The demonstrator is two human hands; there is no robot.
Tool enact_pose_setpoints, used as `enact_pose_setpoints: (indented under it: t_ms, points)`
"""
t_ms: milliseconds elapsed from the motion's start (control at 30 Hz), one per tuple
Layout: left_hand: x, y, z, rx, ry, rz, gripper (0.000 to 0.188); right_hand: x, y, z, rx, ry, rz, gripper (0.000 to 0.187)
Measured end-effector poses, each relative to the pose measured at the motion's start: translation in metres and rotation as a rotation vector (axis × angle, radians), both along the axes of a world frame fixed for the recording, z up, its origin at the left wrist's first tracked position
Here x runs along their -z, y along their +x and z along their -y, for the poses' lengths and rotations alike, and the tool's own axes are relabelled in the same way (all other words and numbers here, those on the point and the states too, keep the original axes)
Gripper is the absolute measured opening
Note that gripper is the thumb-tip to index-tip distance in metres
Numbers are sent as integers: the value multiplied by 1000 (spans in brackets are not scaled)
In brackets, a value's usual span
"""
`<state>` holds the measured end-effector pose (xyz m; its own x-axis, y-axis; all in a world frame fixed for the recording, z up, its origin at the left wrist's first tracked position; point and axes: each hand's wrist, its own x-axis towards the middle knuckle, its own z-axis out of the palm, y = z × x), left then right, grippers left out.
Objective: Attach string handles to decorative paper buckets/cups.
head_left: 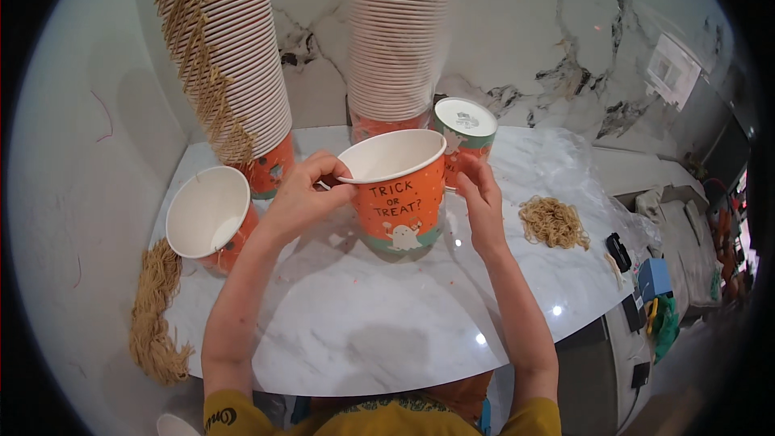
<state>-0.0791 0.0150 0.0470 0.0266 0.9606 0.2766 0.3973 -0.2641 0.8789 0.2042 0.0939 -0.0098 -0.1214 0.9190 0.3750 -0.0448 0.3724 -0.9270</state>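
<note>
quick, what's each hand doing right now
left hand: closed on the rim of the orange paper cup
right hand: fingers on the same cup's side

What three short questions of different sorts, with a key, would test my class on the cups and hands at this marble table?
1. True or false: both hands touch the upright orange cup.
2. Which lies right of that cup? A) a loose pile of tan strands B) a blue plate C) a metal spoon
3. Fill in: the cup beside the left hand lies tilted on its ____.

Key
1. True: the left hand pinches the rim, and the right hand is at its side.
2. A
3. side
</note>
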Motion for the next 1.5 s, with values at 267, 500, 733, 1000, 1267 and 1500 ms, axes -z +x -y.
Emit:
enact_pose_setpoints:
  t_ms: [267,500,733,1000,1267,1500]
  points:
    - [19,-5,-11,74,49,166,10,-7,11,10,-247,-649,-154,42]
    - [22,-4,-11,-66,95,92,10,6,16,7,-374,-665,-369,15]
    - [14,12,2,-202,182,-194,16,4,9,14,-355,-585,-320,15]
    - [0,24,15,-168,384,-206,16,7,-2,20,-417,-542,-266,19]
    - [-10,24,25,3,473,-377,14,1,-3,-26,-248,-644,-65,60]
    - [-20,23,30,3,632,-602,19,-17,-17,-37,-195,-602,-80,42]
